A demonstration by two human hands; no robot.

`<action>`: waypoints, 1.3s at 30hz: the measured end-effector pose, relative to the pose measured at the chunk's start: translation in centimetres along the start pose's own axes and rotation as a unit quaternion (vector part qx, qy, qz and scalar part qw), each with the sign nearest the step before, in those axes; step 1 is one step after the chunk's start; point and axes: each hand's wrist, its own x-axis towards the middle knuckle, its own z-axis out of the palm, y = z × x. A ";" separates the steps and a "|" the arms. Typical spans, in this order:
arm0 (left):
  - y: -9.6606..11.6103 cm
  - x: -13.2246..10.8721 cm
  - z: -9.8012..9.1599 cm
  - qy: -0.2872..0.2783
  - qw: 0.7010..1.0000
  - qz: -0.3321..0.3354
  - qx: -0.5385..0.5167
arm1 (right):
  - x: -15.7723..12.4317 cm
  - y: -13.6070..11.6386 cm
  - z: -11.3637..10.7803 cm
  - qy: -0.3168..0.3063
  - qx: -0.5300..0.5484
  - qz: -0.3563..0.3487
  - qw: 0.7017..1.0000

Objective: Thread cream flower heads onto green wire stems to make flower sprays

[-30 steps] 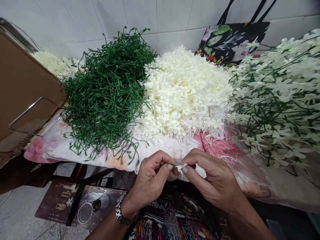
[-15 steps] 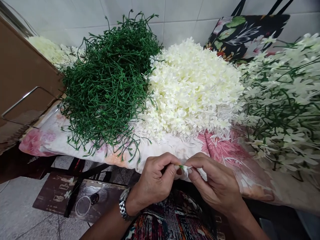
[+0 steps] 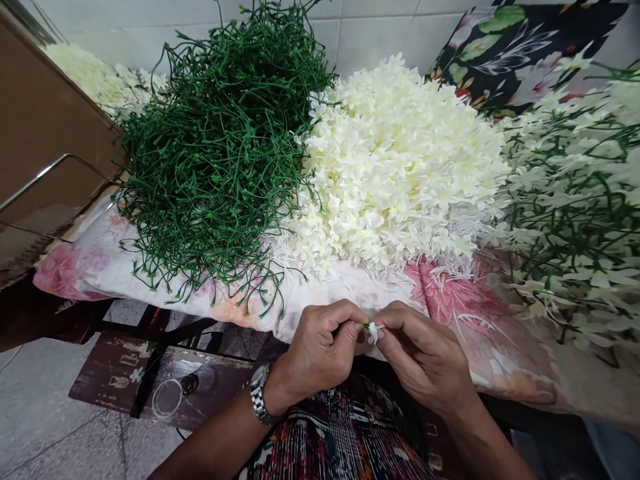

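Between my two hands, over the near edge of the cloth, is a small white artificial flower (image 3: 373,332) with a bit of green stem behind it. My left hand (image 3: 327,347), wearing a metal watch on the wrist, pinches the green stem. The thumb and forefinger of my right hand (image 3: 425,353) are closed on the white petals. Beyond my hands lies a big heap of loose white flowers (image 3: 395,167). A tangled pile of green plastic stems (image 3: 215,153) stands to its left.
A floral cloth (image 3: 345,287) covers the surface. Finished-looking white flowers on green stems (image 3: 590,233) are heaped at right. A cardboard box (image 3: 45,120) with a metal wire frame stands left. Below, a dark wooden board (image 3: 210,387) bears a clear ring. Behind hangs dark floral fabric (image 3: 530,60).
The view has shifted slightly. The white flower now shows more openly between my fingertips, its petals spread. Both hands keep their pinch in nearly the same place.
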 end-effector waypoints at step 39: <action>0.0 0.6 0.4 0.048 0.959 -0.172 -0.221 | 1.1 0.1 0.8 0.070 -0.131 -0.129 0.980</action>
